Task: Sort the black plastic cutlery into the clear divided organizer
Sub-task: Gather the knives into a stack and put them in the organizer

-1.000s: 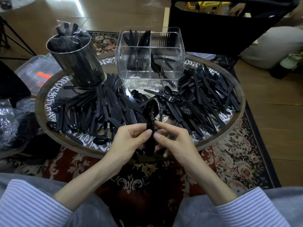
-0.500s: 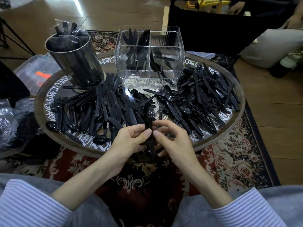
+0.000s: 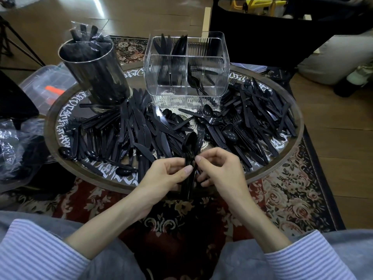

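The left hand (image 3: 161, 174) and right hand (image 3: 219, 168), two grips, both pinch one stack of spoons (image 3: 188, 158) at the worktop's (image 3: 290, 158) near edge; behind it stands one clear organizer (image 3: 186, 71), with one steel cylinder (image 3: 94, 71) to its left

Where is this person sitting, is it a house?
Probably a room in a home, though that is a guess. A flowery rug lies on a wooden floor, and a low round table stands on it, piled with black cutlery.
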